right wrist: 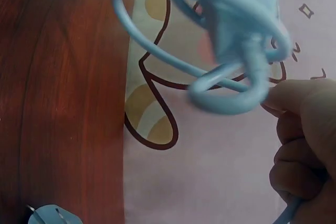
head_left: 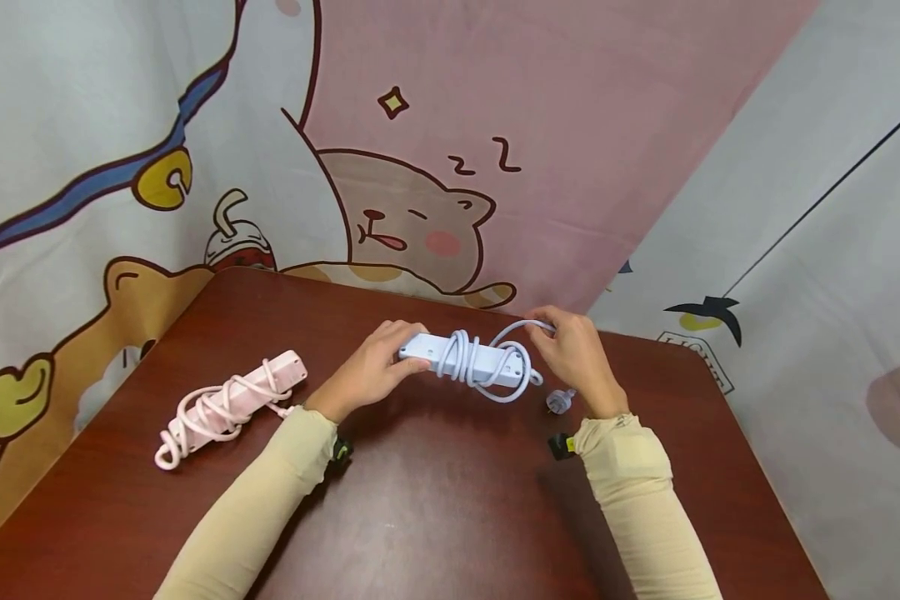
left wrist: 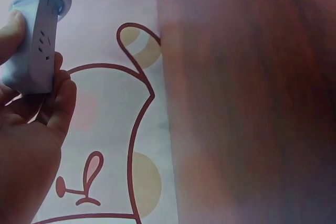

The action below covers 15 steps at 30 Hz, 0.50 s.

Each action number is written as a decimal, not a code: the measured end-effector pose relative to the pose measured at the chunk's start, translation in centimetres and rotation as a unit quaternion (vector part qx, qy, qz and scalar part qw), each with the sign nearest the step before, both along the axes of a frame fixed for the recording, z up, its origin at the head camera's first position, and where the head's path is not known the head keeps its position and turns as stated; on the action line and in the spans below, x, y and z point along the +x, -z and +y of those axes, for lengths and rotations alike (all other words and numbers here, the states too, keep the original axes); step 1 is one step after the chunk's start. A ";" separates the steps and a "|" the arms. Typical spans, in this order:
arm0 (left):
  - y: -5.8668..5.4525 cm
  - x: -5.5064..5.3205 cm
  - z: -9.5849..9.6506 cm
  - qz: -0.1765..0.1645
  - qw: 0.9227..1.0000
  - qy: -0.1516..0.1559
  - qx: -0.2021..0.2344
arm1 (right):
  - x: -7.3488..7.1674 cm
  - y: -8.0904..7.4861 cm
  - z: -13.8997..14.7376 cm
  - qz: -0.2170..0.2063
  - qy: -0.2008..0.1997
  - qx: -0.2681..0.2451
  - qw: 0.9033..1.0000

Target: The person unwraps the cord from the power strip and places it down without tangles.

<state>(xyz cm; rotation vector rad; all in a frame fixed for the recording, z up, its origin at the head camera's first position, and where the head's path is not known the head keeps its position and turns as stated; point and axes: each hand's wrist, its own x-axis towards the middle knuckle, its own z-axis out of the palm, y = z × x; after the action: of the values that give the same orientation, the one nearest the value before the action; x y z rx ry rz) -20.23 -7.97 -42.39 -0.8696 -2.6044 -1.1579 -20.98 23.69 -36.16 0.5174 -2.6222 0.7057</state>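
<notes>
Left fingers point(left wrist: 64, 103) grip the blue power strip point(head_left: 486, 362) by one end while right fingers point(right wrist: 295, 178) hold its cord point(head_left: 531, 323).

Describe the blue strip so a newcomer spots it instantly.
Start at the far side of the table, below the printed bear. There the left grip holds one end of the blue strip, the right grip its cord. Unlike the pink strip lying at left, it is blue and held.
</notes>
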 end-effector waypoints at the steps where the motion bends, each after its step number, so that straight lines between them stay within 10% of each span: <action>1: 0.0 -0.1 0.0 -0.001 1.000 0.001 0.007 | 0.0 0.1 0.1 0.006 0.002 0.003 1.000; 15: 0.1 -0.8 -1.0 -0.023 0.998 -0.012 0.054 | 0.6 1.2 0.7 -0.005 0.017 0.041 0.999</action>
<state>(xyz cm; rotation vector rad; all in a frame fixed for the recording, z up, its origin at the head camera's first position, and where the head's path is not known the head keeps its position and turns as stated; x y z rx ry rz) -21.04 -9.01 -42.50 -0.7972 -2.5526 -1.3121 -20.38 24.36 -37.41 0.4934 -2.6714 0.5943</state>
